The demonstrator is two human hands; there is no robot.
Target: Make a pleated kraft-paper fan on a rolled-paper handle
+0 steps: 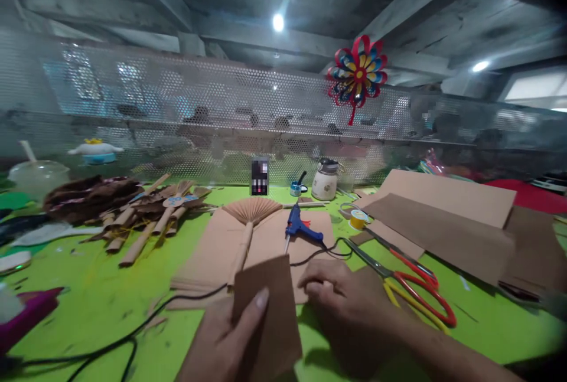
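Near the front middle, my left hand (228,332) grips a brown paper piece (272,311), its thumb lying flat on the face. Just right of that piece is my right hand (332,290), fingers curled inward; whatever they may hold is hidden. Beyond the hands, a pleated paper fan (252,211) with a rolled-paper handle rests on stacked tan sheets (199,264). A blue glue gun (301,227) stands on the same sheets, nozzle pointing down toward the left. Large scissors (416,281) with red and yellow handles lie to the right of my right hand.
A black cord (177,299) crosses the green table (88,305) at left. Several rolled-handle paper pieces (153,222) lie back left. Big cardboard sheets (443,234) pile up at right. A yellow tape roll (358,218) and a lidded jar (325,181) stand farther back, before a perforated screen (212,98).
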